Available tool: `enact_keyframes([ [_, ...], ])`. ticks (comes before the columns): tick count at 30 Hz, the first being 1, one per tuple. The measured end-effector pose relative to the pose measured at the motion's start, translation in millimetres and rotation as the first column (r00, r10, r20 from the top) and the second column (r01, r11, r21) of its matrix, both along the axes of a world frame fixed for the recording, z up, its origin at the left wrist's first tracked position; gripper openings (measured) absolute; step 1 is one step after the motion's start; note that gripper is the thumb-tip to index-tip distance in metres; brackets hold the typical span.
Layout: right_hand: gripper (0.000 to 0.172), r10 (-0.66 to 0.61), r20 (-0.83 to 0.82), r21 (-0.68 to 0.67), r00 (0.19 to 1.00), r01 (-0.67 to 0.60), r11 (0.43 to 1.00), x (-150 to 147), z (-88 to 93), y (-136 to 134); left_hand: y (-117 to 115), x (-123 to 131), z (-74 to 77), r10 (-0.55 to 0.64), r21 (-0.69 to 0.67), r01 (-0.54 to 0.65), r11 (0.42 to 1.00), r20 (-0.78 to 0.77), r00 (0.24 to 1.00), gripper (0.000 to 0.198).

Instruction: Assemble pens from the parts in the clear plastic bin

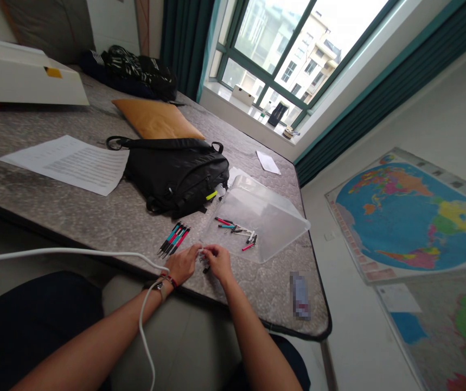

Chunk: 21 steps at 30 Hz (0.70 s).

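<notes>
Near the mattress edge, my left hand [184,264] and my right hand [218,262] meet fingertip to fingertip. Both are pinched on a small pale piece that is too small to name. Some small dark parts [205,268] lie on the mattress just below the fingers. Left of my hands is a row of several pens [173,239] with red, teal and black bodies. Beyond my right hand a clear plastic bin [275,220] rests on its side, with loose pen parts [236,230] in red, teal, white and black inside it.
A black backpack [176,174], a printed sheet [74,163] and a brown envelope [159,120] lie farther back on the mattress [135,217]. A white cable [94,251] crosses over my left wrist. A blurred-out object [300,296] sits near the right corner.
</notes>
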State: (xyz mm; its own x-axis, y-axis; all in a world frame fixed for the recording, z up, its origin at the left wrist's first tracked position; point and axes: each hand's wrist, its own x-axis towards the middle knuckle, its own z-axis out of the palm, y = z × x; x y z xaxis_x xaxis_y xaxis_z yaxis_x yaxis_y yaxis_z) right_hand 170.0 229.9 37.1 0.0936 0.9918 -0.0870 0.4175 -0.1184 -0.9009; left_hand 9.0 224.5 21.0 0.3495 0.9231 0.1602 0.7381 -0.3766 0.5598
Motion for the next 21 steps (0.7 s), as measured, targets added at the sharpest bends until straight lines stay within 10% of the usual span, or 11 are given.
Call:
enact_keyframes([
  [21, 0.019, -0.041, -0.055, 0.02, 0.998, 0.042, 0.999, 5.4, -4.6, -4.0, 1.7, 1.5, -5.8, 0.018, 0.027, -0.019, 0.999, 0.043, 0.999, 0.033],
])
